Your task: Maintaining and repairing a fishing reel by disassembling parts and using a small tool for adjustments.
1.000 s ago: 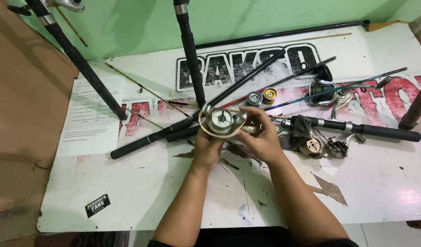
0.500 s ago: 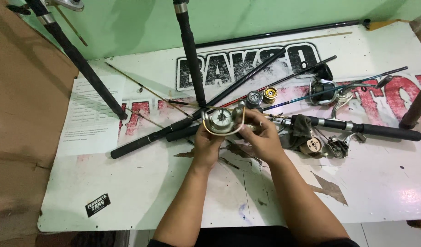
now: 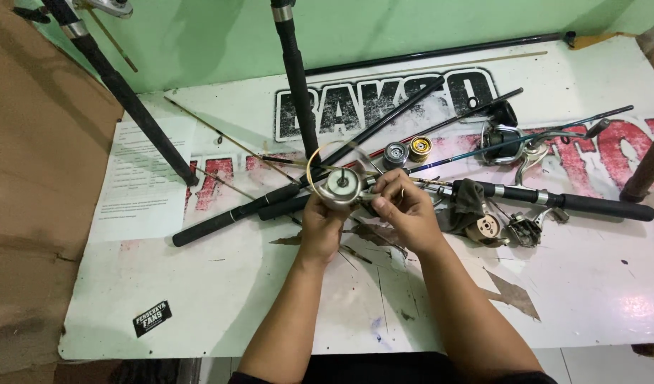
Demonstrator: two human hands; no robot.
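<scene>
Both hands were raised just above the worn white tabletop, at its middle. The left hand was clenched around the body of a silver metal spinning fishing reel, with the reel's round spool facing the camera. The right hand gripped the reel's right side, fingers pinched at what appeared to be the handle. A thin gold-coloured ring, likely the bail wire, showed blurred around the spool; its exact position could not be determined.

No containers were observed on the tabletop.

Count of items on the tabletop:
- Two small loose spools, one grey spool and one gold spool, lying just beside each other beyond the hands.
- One black-and-chrome spinning reel at the far right, with a slim blue rod crossing near it.
- One dismantled reel body with exposed round tan gear plate, just right of the right hand, beside a dark olive rag.
- One black foam-grip rod butt lying across the right side.
- One black rod handle lying diagonally left of the hands.
- Two black rods standing upright at the rear: one leaning rod at left, one central rod.
- One printed white paper sheet at left.
- One small black sticker near the front edge.
</scene>
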